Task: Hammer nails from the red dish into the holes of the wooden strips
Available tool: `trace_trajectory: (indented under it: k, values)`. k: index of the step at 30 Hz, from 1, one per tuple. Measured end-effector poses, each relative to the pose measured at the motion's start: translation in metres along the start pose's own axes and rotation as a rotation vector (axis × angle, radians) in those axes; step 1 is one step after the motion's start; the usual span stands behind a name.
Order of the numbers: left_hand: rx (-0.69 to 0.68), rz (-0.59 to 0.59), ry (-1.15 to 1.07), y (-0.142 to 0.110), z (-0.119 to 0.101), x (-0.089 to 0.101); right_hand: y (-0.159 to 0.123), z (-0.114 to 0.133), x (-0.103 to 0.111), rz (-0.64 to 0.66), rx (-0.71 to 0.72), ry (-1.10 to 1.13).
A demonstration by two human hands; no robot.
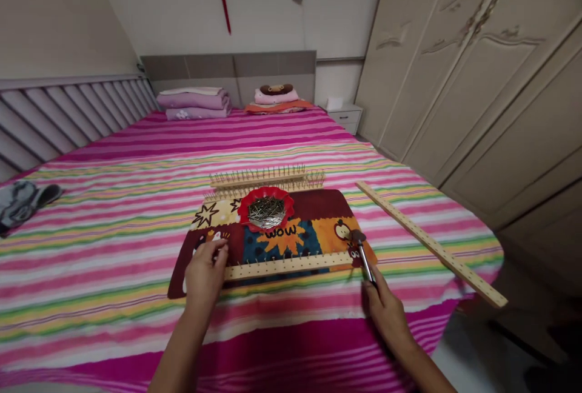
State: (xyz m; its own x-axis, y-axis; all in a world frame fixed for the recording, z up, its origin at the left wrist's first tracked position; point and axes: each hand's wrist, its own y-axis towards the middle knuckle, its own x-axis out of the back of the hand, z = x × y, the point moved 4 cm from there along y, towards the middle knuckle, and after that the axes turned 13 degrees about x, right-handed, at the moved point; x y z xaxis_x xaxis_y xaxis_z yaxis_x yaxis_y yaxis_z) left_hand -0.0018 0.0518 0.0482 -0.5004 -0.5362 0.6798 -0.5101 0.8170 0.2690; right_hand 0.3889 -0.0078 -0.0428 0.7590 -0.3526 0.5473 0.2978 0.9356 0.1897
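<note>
Head view, reading the patterned mat (322, 201) as a clock face: at four o'clock my right hand (388, 311) is wrapped around the handle of a hammer (364, 256). Toward eight, my left hand (204, 272) bends its fingers by the near wooden strip (282, 267); I cannot tell whether they pinch anything. That strip lies at six o'clock, nails along its far edge. At twelve sits the red bowl (244, 206), holding loose nails (267, 210); at three, off the mat, lies another strip (427, 241).

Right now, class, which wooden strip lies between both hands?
The front strip, on the patterned mat; rear strips lie behind the red bowl, the right strip beside the mat.
</note>
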Motion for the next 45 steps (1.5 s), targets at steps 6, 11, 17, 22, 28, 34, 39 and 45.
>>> trace_trajectory:
  k: [6, 11, 17, 22, 28, 34, 39, 45]
  values:
    - [-0.245, 0.096, 0.397, 0.043, -0.062, -0.054, 0.002, -0.003, -0.003, -0.014, 0.012, -0.004]
    - [-0.156, 0.165, 0.671, 0.064, -0.077, -0.09, 0.002, 0.0, -0.002, -0.017, 0.005, -0.012]
    - [-0.139, 0.174, 0.648, 0.063, -0.081, -0.094, 0.002, -0.002, -0.003, -0.005, 0.003, -0.048]
    - [-0.121, 0.186, 0.548, 0.062, -0.062, -0.036, 0.003, -0.006, -0.003, -0.005, 0.005, -0.054]
    - [0.385, 0.137, -0.158, 0.04, 0.023, 0.041, 0.002, -0.006, -0.002, -0.005, -0.01, -0.076]
    - [0.481, 0.098, -0.478, 0.004, 0.081, 0.027, 0.001, -0.004, -0.001, -0.019, -0.017, -0.103]
    - [0.505, 0.094, -0.515, -0.003, 0.085, 0.017, 0.001, -0.003, -0.001, -0.041, -0.024, -0.129]
    - [0.528, 0.093, -0.553, -0.005, 0.08, 0.016, 0.0, -0.001, 0.0, -0.025, -0.057, -0.137]
